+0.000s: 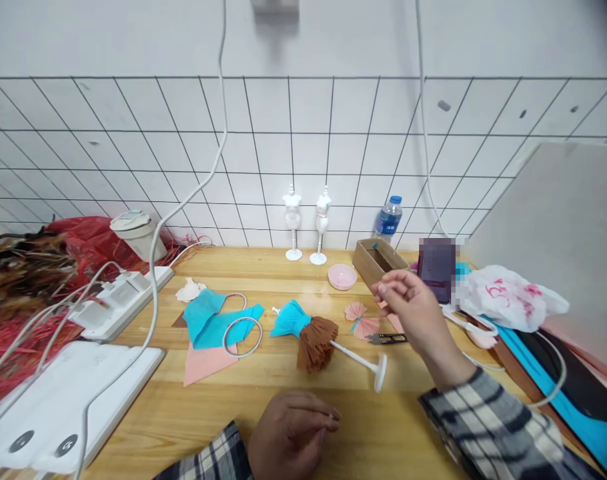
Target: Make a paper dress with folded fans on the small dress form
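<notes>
A small dress form on a white stand (357, 357) lies on its side on the wooden table, wearing a blue paper top (292, 319) and a brown pleated paper skirt (316, 343). My left hand (296, 433) is low at the front edge, fingers curled together; whatever they pinch is too small to name. Above the table near the cardboard box, my right hand (408, 310) has its fingertips pressed together, and I cannot make out anything in them. A pink pleated paper bow (362, 321) and black thread snips (387, 339) lie left of and below it.
Two upright white dress forms (293, 223) stand by the wall, near a pink dish (342, 277), a cardboard box (371, 261) and a water bottle (389, 218). Blue paper (203, 320) and metal rings lie left. A power strip (128, 303) and hanging cables flank the left; a plastic bag (508, 297) sits right.
</notes>
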`<state>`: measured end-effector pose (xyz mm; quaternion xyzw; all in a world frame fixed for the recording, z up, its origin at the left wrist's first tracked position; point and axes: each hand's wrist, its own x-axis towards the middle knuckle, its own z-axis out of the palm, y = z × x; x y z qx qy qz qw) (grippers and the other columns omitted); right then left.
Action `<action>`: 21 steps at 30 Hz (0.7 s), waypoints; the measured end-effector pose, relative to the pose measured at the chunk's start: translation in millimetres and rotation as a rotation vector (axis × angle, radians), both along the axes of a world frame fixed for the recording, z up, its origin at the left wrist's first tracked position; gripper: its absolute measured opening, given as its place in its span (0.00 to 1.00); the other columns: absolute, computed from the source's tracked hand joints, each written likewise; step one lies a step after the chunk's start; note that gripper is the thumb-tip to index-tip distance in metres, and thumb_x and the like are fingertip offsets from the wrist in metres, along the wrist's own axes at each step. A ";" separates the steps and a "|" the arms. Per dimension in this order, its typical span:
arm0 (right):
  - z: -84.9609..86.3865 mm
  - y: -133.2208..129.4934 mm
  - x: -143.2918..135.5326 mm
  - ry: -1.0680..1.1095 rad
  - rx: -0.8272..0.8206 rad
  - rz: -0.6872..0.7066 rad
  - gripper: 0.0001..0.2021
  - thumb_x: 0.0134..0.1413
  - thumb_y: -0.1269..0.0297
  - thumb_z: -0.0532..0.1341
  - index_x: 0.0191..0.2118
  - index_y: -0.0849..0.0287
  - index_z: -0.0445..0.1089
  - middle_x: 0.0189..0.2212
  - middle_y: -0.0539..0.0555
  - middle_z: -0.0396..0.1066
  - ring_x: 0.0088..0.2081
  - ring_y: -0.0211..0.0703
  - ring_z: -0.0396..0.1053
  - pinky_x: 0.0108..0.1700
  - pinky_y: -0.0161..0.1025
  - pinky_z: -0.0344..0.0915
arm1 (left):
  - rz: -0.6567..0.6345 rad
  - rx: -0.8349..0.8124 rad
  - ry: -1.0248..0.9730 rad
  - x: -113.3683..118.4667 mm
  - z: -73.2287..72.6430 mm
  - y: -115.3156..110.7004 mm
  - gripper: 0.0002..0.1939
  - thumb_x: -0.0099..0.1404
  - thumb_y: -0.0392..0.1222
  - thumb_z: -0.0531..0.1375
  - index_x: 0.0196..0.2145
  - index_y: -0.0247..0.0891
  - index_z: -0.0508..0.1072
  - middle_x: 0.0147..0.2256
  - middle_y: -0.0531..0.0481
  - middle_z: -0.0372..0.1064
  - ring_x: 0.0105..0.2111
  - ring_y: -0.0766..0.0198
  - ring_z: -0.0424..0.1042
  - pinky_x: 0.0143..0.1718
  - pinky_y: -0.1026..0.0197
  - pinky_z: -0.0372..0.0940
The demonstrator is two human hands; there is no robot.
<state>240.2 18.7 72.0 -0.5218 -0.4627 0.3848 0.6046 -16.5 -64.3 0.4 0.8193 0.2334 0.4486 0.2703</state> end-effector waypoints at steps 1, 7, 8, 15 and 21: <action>3.5 18.3 11.5 -0.108 0.029 -0.084 0.17 0.47 0.53 0.67 0.39 0.58 0.69 0.34 0.57 0.78 0.30 0.41 0.74 0.27 0.34 0.68 | 0.013 0.001 0.005 0.4 -1.0 0.4 0.20 0.55 0.25 0.59 0.42 0.46 0.73 0.35 0.52 0.80 0.34 0.65 0.79 0.39 0.66 0.72; 4.2 101.6 64.3 -0.642 -0.031 -0.372 0.13 0.50 0.59 0.60 0.37 0.60 0.79 0.35 0.60 0.79 0.40 0.52 0.75 0.45 0.47 0.66 | 0.060 -0.054 0.067 -1.2 -9.4 2.9 0.13 0.58 0.31 0.57 0.38 0.44 0.75 0.33 0.49 0.80 0.33 0.61 0.79 0.38 0.63 0.72; 3.9 106.5 67.8 -0.663 -0.033 -0.369 0.13 0.49 0.60 0.61 0.36 0.59 0.79 0.38 0.60 0.79 0.42 0.54 0.74 0.48 0.49 0.65 | 0.080 -0.065 0.083 -1.9 -11.4 3.2 0.11 0.59 0.33 0.57 0.37 0.44 0.76 0.33 0.48 0.80 0.33 0.61 0.79 0.38 0.62 0.72; -45.7 0.9 62.8 -0.807 0.131 -0.512 0.19 0.60 0.55 0.52 0.44 0.58 0.77 0.43 0.60 0.77 0.47 0.55 0.72 0.50 0.51 0.66 | 0.016 -0.144 0.041 -2.5 -24.0 10.3 0.11 0.62 0.36 0.56 0.38 0.44 0.77 0.33 0.47 0.80 0.34 0.61 0.79 0.39 0.63 0.72; -150.6 -162.4 66.8 -1.001 0.005 -0.415 0.21 0.49 0.51 0.56 0.51 0.28 0.69 0.34 0.56 0.77 0.37 0.67 0.74 0.39 0.65 0.68 | -0.172 -0.268 -0.061 5.2 -44.7 22.5 0.11 0.63 0.40 0.56 0.33 0.41 0.79 0.30 0.44 0.80 0.29 0.60 0.80 0.31 0.66 0.72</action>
